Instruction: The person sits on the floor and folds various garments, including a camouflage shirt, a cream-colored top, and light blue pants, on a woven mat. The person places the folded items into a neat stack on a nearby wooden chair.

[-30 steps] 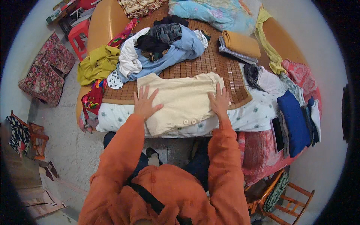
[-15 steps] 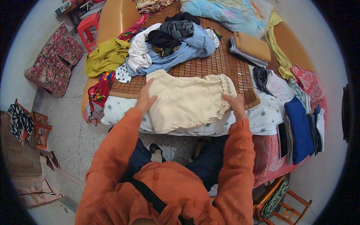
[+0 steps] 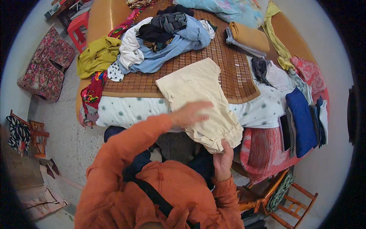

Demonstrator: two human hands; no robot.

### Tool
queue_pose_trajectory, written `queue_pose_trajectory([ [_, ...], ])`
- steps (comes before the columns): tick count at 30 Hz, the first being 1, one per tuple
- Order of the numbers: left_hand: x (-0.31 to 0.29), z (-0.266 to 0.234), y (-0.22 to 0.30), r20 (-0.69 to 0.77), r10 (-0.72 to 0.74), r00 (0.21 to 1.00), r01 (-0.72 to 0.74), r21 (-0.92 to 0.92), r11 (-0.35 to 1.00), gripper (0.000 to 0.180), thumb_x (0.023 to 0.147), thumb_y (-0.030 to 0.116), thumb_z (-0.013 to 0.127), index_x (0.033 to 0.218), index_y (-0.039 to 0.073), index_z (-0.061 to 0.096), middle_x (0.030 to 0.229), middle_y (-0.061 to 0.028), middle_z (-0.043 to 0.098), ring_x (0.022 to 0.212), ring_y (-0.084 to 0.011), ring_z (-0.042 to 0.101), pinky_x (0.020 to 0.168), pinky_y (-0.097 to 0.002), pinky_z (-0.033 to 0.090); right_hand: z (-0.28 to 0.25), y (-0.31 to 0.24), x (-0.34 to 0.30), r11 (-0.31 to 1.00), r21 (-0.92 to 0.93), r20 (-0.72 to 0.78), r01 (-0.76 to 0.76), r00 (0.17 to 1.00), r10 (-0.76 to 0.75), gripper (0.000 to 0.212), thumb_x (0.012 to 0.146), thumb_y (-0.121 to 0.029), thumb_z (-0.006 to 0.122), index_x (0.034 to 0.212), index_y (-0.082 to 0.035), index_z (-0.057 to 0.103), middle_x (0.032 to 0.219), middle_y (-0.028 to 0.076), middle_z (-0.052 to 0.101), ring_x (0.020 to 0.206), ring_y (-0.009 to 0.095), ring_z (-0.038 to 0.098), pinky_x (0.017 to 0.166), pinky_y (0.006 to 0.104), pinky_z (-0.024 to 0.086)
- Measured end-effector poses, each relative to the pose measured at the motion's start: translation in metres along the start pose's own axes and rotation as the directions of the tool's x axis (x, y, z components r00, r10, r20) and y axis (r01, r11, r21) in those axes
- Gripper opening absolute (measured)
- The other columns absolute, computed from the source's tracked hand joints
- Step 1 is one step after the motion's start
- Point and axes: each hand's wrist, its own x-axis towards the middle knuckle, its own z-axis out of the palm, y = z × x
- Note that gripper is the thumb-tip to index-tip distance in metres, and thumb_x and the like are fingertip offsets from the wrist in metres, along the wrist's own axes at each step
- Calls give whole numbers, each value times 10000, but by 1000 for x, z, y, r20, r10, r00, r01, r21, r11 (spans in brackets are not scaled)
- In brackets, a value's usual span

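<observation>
A folded cream garment (image 3: 198, 86) with a gathered, elastic-looking edge lies aslant over the near edge of the bed; its exact kind is unclear. Its gathered end hangs toward me past the edge. There my right hand (image 3: 223, 157) grips it, thumb on top. My left hand (image 3: 192, 113) is over the middle of the cloth, fingers stretched out and somewhat blurred. Whether it touches the fabric I cannot tell.
A brown bead mat (image 3: 183, 65) covers the bed. Heaped clothes (image 3: 164, 49) lie at the back left. Folded clothes (image 3: 249, 37) lie back right, with blue folded cloth (image 3: 302, 116) and a phone (image 3: 284, 133) at the right edge. A wooden chair (image 3: 284, 194) stands lower right.
The cream garment has turned from lying sideways to aslant, its gathered end swinging toward me in my right hand. My left hand has let go of its far-left end and moved right, over it.
</observation>
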Motion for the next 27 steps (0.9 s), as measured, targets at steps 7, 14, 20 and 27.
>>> queue_pose_trajectory([
  [7, -35, 47, -4, 253, -192, 948, 316, -696, 644, 586, 936, 487, 310, 1342, 69, 372, 1307, -97, 457, 1208, -193, 413, 985, -305, 335, 42, 7, -3, 933, -302, 73, 193, 981, -180, 447, 847, -50, 523, 1264, 12, 373, 1198, 116, 500, 1055, 215, 532, 875, 331, 449],
  [14, -37, 37, -58, 232, -556, 798, 269, -963, -16, 601, 921, 551, 227, 1287, 111, 411, 1249, -55, 491, 1025, -214, 555, 852, -374, 483, 95, 26, 51, 956, -283, 227, -75, 963, 142, 423, 886, -111, 490, 1255, 14, 326, 1143, 86, 457, 1004, 193, 491, 793, 438, 511],
  [20, -52, 38, -26, -111, -561, 820, 64, -957, 283, 530, 927, 407, 393, 1331, 72, 314, 1266, -80, 449, 1095, -200, 494, 917, -338, 425, 84, 25, 63, 902, -432, 308, -25, 935, 174, 417, 881, -93, 499, 1261, 25, 375, 1164, 91, 477, 1042, 192, 498, 817, 367, 502],
  [27, -44, 55, -33, -377, -653, 657, 235, -720, 653, 549, 770, 107, 680, 1242, 9, 416, 1141, -87, 527, 1033, -143, 502, 878, -261, 407, 43, 17, 78, 34, -615, 764, 788, 606, -222, 575, 783, -64, 603, 1305, 12, 374, 1262, 152, 451, 1124, 245, 474, 902, 349, 425],
])
